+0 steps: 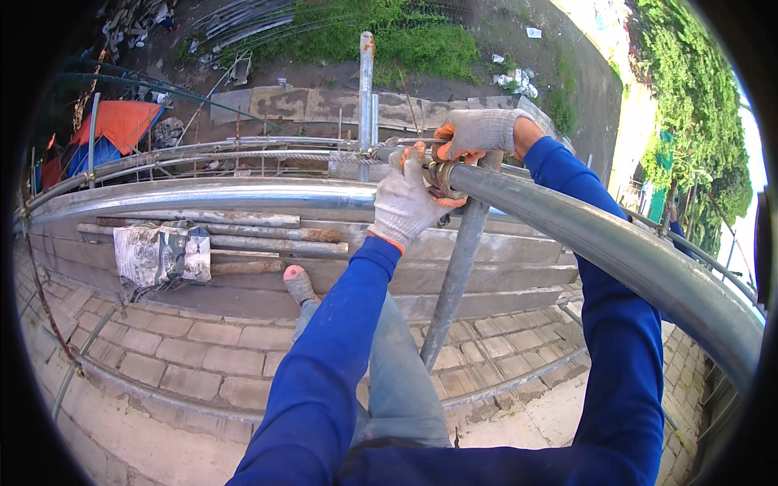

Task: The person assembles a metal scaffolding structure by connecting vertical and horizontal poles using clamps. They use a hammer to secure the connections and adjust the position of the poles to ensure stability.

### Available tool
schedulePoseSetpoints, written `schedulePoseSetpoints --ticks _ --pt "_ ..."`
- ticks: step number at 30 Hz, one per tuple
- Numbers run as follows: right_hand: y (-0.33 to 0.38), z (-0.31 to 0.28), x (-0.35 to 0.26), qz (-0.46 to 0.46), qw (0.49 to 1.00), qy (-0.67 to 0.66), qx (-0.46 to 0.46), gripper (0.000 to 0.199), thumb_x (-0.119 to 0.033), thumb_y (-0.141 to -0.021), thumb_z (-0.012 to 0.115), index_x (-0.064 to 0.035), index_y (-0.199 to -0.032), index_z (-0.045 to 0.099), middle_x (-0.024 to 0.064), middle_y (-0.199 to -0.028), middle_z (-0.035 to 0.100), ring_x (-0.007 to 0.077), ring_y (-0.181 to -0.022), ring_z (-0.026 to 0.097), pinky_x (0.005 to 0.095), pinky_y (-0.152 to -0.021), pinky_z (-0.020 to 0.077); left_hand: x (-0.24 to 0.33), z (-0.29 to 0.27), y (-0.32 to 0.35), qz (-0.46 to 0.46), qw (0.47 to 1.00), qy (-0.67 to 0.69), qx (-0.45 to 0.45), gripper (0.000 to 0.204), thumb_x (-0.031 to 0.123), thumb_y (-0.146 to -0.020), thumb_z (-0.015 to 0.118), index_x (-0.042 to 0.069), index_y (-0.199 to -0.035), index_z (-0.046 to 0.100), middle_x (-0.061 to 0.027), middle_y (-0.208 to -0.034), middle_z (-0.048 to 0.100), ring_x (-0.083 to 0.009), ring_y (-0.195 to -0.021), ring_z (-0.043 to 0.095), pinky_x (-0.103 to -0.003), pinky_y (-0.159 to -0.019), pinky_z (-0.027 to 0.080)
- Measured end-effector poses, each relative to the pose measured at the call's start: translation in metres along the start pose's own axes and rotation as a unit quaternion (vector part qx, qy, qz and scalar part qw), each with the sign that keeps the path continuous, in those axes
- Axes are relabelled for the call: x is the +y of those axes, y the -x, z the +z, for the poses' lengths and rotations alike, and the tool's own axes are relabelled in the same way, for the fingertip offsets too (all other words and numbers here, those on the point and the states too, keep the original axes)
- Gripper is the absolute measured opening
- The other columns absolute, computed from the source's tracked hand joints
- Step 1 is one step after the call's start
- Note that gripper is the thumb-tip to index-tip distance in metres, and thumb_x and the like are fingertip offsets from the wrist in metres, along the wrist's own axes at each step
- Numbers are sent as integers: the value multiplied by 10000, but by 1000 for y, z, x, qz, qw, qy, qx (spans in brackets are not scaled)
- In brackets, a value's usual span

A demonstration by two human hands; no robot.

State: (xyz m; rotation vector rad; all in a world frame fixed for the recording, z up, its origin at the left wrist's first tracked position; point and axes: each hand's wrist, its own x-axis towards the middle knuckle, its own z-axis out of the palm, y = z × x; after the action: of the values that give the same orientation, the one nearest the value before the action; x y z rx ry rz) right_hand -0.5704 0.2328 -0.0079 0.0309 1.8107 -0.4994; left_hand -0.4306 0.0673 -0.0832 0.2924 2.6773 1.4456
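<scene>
Both my hands, in grey work gloves with orange trim, meet at a scaffold clamp (442,176) where several metal tubes cross. My left hand (403,198) is closed on this clamp, thumb and fingers around its near side. Just beyond and to the right, my right hand (481,134) curls over the joint with its fingers bent. A thin metal piece shows beside its fingertips, too small to name. From the joint a thick grey tube (600,231) sweeps toward the lower right. An upright tube (458,279) stands below the clamp.
Grey planks (494,278) form the walkway under my foot (299,283). On them lie loose pipes (275,243) and a crumpled printed sack (162,253). A brick surface (211,352) is below. Guard tubes, a vertical post (366,97) and an orange-blue tarp (117,130) lie beyond.
</scene>
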Motion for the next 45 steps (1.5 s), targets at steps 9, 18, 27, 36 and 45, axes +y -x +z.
schedulePoseSetpoints --ticks 9,18,27,36,45 --pt "1 1 -17 -59 996 -64 36 448 -109 -797 783 -31 -1215 643 54 -976 728 109 -766 639 281 -600 527 2 -2 0 7 1000 -25 8 1231 612 -572 903 2 -1460 308 -254 -1286 443 -410 -1105 601 -472 -829 589" --pt "-23 3 -5 -108 994 26 11 435 -105 -686 842 -54 -1085 678 60 -920 703 154 -813 658 327 -655 515 5 -1 -4 -23 998 -7 -51 1136 553 -570 929 -17 -1386 382 -252 -1249 483 -410 -1107 592 -469 -861 570" --pt "-7 -8 -17 -84 996 32 -1 376 -94 -699 827 -47 -1041 677 38 -871 694 146 -753 640 323 -619 497 5 -5 -5 -45 997 2 -69 1170 618 -580 895 -21 -1425 398 -249 -1223 520 -408 -1070 636 -477 -847 579" --pt "-14 -11 -15 -84 995 21 -51 419 -129 -730 855 -40 -1107 696 75 -864 714 171 -736 664 325 -591 518 2 -3 -3 -54 996 -6 -72 1119 640 -582 883 -17 -1371 439 -243 -1186 546 -410 -1021 667 -465 -802 594" --pt "-23 -8 -11 -64 994 42 -80 401 -83 -708 858 -26 -1037 636 53 -904 679 174 -830 647 312 -692 516 2 -4 -3 -42 997 -7 -65 1015 635 -597 877 -19 -1276 500 -245 -1151 571 -395 -924 697 -461 -736 606"
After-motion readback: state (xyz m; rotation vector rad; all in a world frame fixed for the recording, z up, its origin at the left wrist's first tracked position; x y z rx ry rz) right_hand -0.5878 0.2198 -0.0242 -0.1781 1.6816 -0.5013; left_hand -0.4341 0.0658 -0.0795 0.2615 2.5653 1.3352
